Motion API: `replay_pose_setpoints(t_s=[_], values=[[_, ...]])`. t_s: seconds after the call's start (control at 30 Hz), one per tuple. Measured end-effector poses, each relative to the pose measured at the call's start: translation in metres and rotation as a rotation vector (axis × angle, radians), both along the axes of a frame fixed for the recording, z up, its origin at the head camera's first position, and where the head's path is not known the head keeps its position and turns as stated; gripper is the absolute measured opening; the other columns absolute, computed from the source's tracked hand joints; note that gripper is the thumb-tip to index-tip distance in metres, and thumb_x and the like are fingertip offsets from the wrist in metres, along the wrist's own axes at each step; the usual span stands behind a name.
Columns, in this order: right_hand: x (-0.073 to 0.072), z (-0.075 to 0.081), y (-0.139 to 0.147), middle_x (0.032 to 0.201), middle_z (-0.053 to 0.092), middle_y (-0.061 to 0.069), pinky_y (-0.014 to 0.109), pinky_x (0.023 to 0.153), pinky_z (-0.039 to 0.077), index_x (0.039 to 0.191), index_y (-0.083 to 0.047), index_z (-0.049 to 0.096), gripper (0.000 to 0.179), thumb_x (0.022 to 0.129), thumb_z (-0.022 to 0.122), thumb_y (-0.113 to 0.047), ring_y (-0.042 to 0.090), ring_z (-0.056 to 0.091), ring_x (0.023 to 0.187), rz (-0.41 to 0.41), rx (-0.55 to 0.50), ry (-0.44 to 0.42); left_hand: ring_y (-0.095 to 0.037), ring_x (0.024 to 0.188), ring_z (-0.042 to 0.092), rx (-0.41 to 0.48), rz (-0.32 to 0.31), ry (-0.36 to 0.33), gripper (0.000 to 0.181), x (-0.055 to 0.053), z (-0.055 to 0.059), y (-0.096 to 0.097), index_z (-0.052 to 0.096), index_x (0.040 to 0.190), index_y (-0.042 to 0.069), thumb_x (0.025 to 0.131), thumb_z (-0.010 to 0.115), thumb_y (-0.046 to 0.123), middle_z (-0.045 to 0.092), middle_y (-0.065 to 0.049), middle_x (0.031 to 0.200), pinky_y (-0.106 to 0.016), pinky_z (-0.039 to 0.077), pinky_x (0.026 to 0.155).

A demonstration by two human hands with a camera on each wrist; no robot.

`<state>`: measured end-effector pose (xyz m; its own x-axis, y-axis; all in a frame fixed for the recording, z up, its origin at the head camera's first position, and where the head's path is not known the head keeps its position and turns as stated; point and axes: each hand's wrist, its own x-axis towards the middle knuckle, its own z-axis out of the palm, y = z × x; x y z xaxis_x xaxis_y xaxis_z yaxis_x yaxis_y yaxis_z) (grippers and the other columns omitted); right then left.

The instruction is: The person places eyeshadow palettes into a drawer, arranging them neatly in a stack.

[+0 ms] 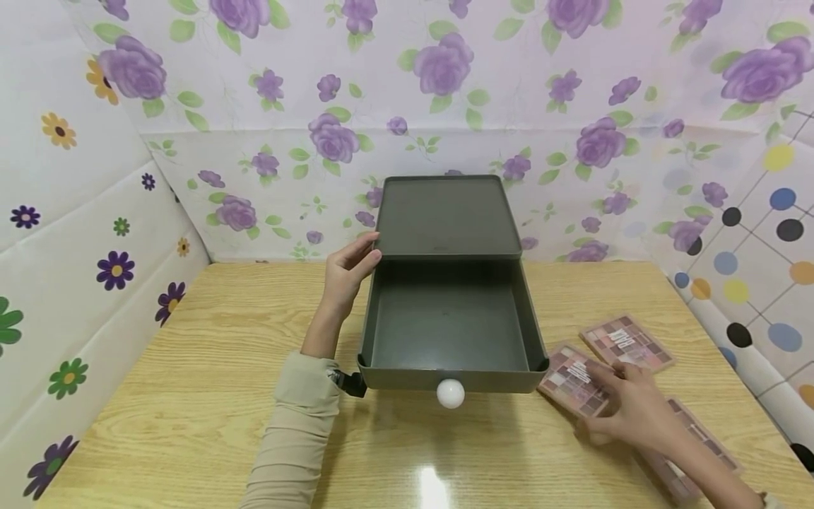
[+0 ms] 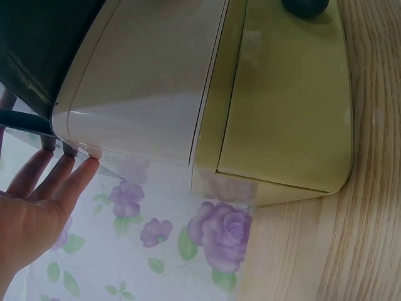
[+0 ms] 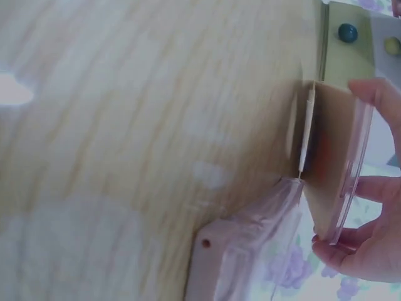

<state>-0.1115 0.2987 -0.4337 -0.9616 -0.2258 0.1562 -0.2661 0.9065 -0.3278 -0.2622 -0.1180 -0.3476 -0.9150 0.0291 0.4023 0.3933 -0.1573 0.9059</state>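
Observation:
A small chest of drawers (image 2: 144,88) stands in front of me, its dark grey top drawer (image 1: 448,318) pulled out, showing a bare inside and a white knob (image 1: 451,394). My left hand (image 1: 346,279) rests against the left side near the top, thumb by the front corner; its fingers look straight in the left wrist view. At the right, my right hand (image 1: 629,410) grips an eyeshadow palette (image 1: 570,378) by its edges. The right wrist view shows this palette (image 3: 332,157) tilted up on edge. Another palette (image 1: 626,343) lies behind it, and more palettes (image 1: 706,438) lie partly hidden under my right forearm.
Below the top drawer are a cream drawer (image 2: 144,81) and an olive-green one (image 2: 282,106) with a dark knob. The wooden table (image 1: 191,396) meets flowered cloth (image 1: 267,198) at the back and patterned cloth at both sides.

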Motion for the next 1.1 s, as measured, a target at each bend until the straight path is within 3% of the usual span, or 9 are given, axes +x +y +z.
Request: replay_pose_setpoints(t_s=[0.23, 0.5, 1.1], values=[[0.002, 0.01, 0.001, 0.111, 0.045, 0.032, 0.065, 0.068, 0.04, 0.121, -0.001, 0.057, 0.084, 0.054, 0.083, -0.044, 0.046, 0.043, 0.096, -0.013, -0.043, 0.04, -0.019, 0.116, 0.049, -0.005, -0.008, 0.0, 0.036, 0.001, 0.0, -0.001, 0.05, 0.12, -0.014, 0.086, 0.055, -0.003, 0.048, -0.021, 0.129, -0.023, 0.048, 0.08], [0.007, 0.028, 0.006, 0.115, 0.045, 0.024, 0.063, 0.07, 0.037, 0.122, -0.006, 0.057, 0.082, 0.051, 0.085, -0.034, 0.042, 0.042, 0.099, 0.024, -0.078, 0.144, -0.019, 0.118, 0.048, -0.016, -0.017, 0.0, 0.037, 0.0, -0.001, -0.002, 0.05, 0.122, -0.012, 0.087, 0.055, 0.0, 0.048, -0.019, 0.131, -0.024, 0.048, 0.081], [0.014, 0.08, 0.021, 0.126, 0.039, 0.029, 0.068, 0.064, 0.032, 0.133, -0.013, 0.048, 0.084, 0.059, 0.084, -0.031, 0.054, 0.034, 0.106, 0.03, -0.105, 0.049, -0.012, 0.109, 0.053, 0.012, -0.018, -0.013, 0.035, 0.001, 0.003, -0.002, 0.053, 0.12, -0.01, 0.086, 0.056, -0.004, 0.054, -0.013, 0.124, -0.023, 0.049, 0.076]])
